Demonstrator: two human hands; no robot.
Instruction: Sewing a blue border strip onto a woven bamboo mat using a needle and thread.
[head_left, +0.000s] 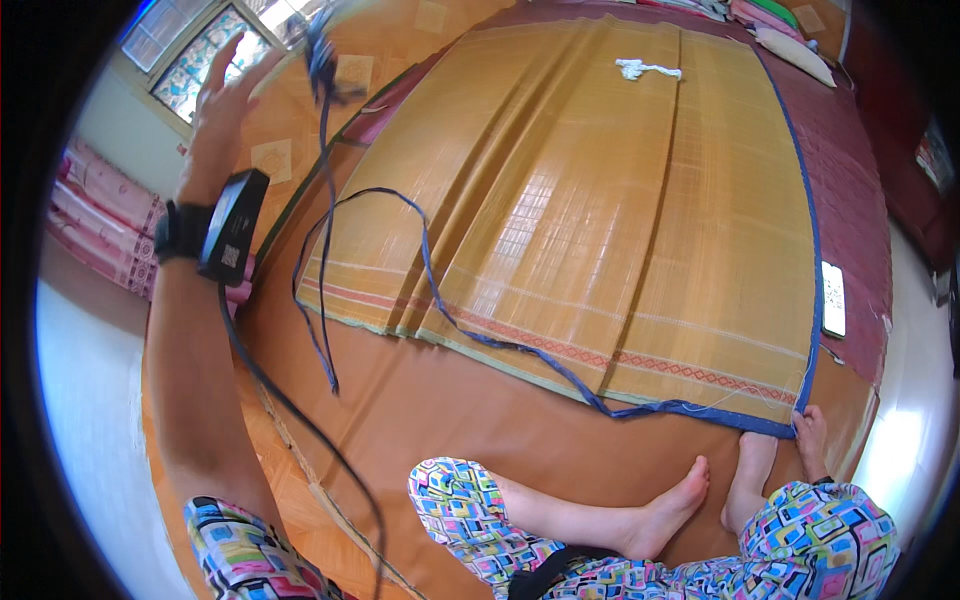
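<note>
A woven straw mat (570, 195) lies spread before me, creased with long folds. Its right edge carries a stitched dark-blue fabric binding (806, 202). My right hand (811, 435) grips the bound near-right corner, beside my foot. From that corner a loose blue fabric strip (480, 337) runs left along the mat's near edge and loops over its left side. The strip's far end, a blurred dark bundle (321, 60), hangs in the air near my raised left hand (221, 105). That hand's fingers are spread, apart from the bundle. Pale thread (739, 397) trails near the gripped corner.
A white phone (834, 300) rests by the mat's right edge on a maroon sheet (832, 165). White crumpled string or cloth (646, 70) lies on the mat's far part. Pink rolled bedding (105, 217) stands left by the wall. A black cable (300, 420) hangs from my left wrist device.
</note>
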